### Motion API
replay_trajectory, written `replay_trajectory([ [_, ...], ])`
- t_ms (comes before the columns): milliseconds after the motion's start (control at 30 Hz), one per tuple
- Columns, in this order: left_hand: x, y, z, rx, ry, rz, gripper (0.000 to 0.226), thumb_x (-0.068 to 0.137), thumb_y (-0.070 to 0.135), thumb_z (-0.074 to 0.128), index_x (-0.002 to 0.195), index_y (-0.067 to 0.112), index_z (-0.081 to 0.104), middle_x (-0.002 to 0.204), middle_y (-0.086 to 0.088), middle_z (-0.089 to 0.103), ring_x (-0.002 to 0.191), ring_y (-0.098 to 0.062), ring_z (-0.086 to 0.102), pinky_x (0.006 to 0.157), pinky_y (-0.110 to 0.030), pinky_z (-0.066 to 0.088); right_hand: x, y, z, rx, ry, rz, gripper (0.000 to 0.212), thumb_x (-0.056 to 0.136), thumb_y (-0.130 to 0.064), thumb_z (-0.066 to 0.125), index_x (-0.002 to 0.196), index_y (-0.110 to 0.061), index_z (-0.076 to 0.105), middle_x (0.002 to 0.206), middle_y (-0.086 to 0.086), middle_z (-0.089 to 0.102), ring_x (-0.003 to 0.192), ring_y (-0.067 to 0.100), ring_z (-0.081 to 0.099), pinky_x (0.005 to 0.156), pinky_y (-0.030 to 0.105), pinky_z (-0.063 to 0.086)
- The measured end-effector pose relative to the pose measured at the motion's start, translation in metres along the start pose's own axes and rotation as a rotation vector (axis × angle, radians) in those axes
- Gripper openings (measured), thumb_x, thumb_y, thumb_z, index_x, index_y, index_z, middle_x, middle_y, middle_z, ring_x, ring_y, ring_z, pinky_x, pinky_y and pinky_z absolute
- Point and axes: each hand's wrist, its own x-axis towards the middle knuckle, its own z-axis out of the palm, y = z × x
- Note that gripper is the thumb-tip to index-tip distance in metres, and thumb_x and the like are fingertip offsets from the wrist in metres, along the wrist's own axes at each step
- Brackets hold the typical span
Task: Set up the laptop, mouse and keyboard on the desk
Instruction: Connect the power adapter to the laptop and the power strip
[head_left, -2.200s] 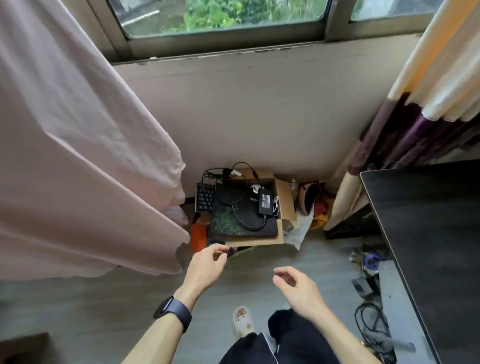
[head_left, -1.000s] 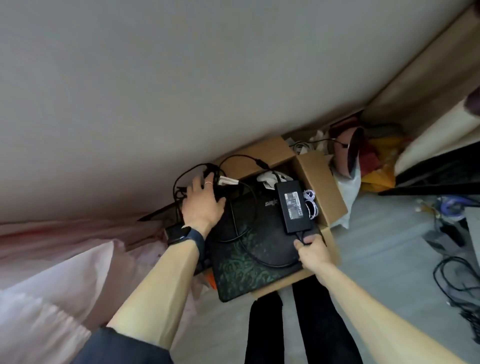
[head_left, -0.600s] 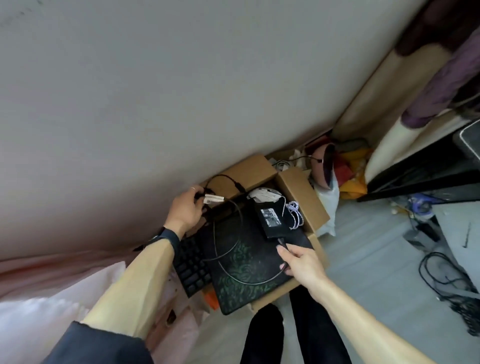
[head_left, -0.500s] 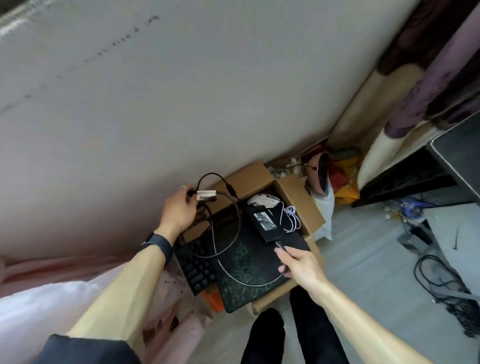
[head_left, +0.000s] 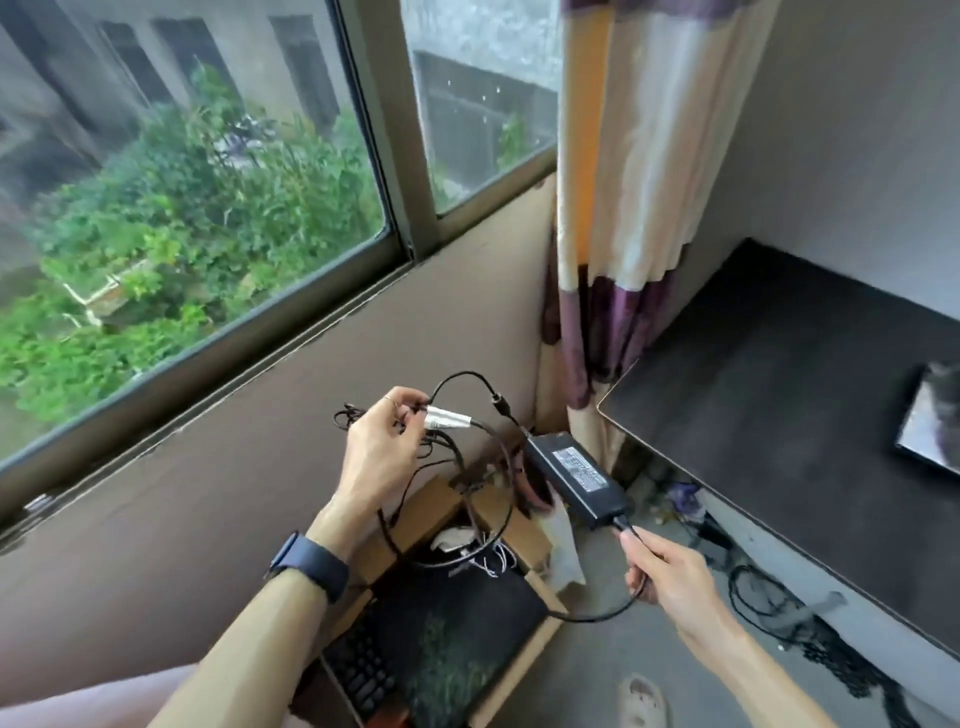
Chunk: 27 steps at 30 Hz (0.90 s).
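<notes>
Up in the air, the black power adapter (head_left: 575, 479) hung between both hands, above the cardboard box (head_left: 519, 525) on the floor. Left hand (head_left: 383, 451) pinched the tagged, looped cable (head_left: 457, 467); right hand (head_left: 666, 573) was clamped on the cord at the adapter's near end. Below, the laptop (head_left: 457, 618) lay in the box, the keyboard (head_left: 358, 675) just left of it, a white mouse (head_left: 453, 538) at the far end. To the right, the dark desk (head_left: 779, 441) stood well apart.
</notes>
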Motion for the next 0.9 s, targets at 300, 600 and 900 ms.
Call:
replay_trajectory([
  [300,0.008,0.189,0.108,-0.01,-0.096,0.325,0.015,0.091,0.016,0.061,0.101,0.025,0.069,0.086,0.009,0.065,0.078,-0.011,0.061,0.071,-0.025,0.044,-0.048,-0.023,-0.18,0.152,0.324,-0.126,0.025,0.096,-0.023,0.064,0.076,-0.012,0.074,0.06,0.003,0.051,0.051,0.012,0.041,0.047,0.025,0.029],
  [600,-0.034,0.363,0.282,0.037,-0.176,0.554,0.013,0.09,0.016,0.062,0.1,0.022,0.068,0.078,0.007,0.062,0.074,-0.013,0.056,0.068,-0.026,0.04,-0.086,-0.003,-0.397,0.527,0.54,-0.162,0.016,0.094,-0.022,0.066,0.098,-0.012,0.079,0.073,-0.004,0.057,0.06,0.009,0.045,0.051,0.023,0.031],
  [900,-0.08,0.483,0.416,0.081,-0.3,0.675,0.011,0.09,0.018,0.063,0.099,0.021,0.068,0.073,0.017,0.056,0.077,-0.011,0.056,0.07,-0.022,0.037,-0.085,0.018,-0.537,0.728,0.749,-0.14,0.024,0.098,-0.028,0.062,0.101,-0.009,0.076,0.069,-0.006,0.06,0.055,0.008,0.047,0.056,0.025,0.034],
])
